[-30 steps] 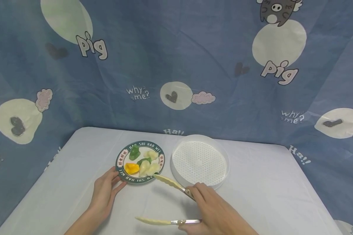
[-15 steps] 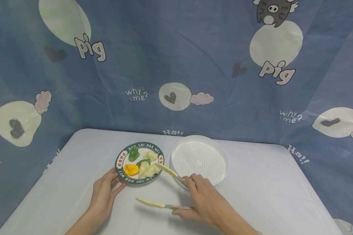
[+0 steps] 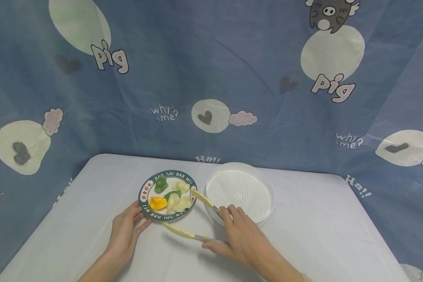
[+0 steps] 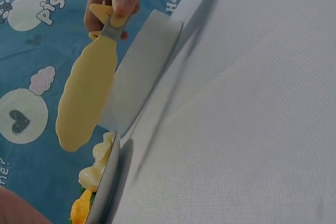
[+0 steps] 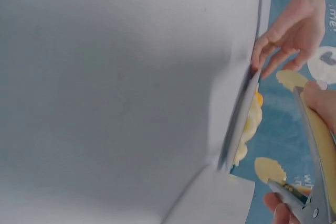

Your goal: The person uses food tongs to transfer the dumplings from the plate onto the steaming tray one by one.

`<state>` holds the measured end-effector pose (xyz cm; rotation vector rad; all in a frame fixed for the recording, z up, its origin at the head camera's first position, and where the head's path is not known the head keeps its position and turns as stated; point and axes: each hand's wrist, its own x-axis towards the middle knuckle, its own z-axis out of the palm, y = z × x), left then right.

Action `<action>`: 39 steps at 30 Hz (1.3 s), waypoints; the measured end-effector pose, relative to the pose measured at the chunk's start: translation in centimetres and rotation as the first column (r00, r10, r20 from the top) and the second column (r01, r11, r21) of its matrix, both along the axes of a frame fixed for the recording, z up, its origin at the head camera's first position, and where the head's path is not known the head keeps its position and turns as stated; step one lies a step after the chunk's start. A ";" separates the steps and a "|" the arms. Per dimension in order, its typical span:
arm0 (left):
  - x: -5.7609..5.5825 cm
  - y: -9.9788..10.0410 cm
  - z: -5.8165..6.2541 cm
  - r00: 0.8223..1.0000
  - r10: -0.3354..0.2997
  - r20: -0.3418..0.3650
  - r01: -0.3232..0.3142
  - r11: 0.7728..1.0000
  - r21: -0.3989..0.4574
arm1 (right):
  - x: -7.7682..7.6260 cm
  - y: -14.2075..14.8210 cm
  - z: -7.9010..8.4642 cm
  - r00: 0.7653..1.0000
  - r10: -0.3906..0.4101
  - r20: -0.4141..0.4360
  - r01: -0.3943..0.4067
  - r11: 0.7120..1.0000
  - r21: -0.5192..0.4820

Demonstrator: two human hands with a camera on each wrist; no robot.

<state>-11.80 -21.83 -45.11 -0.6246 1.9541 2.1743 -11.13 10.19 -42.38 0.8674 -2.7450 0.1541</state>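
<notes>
My left hand [image 3: 123,231] holds the near left rim of a round plate [image 3: 156,216] with a green lettered border. On the plate lie a yellow dumpling [image 3: 158,203], a green dumpling [image 3: 161,185] and several pale dumplings [image 3: 173,201], with more green partly hidden among them. In my right hand [image 3: 244,239] are tongs [image 3: 179,231] with pale yellow tips and metal arms, spread wide. One tip overlaps the plate's right edge in the head view; the other is by its near edge. Nothing is between the tips. The left wrist view shows one broad tong tip [image 4: 88,95] above the plate.
Right of the plate stands a round white steamer basket [image 3: 237,194] with a perforated bottom, its near side partly behind the right hand. A white cloth [image 3: 320,219] covers the table. Behind it hangs a blue printed curtain [image 3: 183,78].
My right hand has moved the tongs away from me, and their tips have come closer together. The left hand stays at the plate; the dumplings have not visibly moved.
</notes>
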 end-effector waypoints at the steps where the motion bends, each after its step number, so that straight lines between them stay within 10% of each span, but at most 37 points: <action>1: 0.0 0.0 0.0 1.000 0.000 0.000 0.000 1.000 -0.002 | 0.0 -0.1 0.0 1.000 -0.002 -0.007 0.002 1.000 0.003; 39: 0.0 0.1 0.0 1.000 0.007 0.009 -0.007 1.000 0.006 | -0.9 -2.4 0.2 0.996 -0.013 -0.086 0.016 0.999 0.034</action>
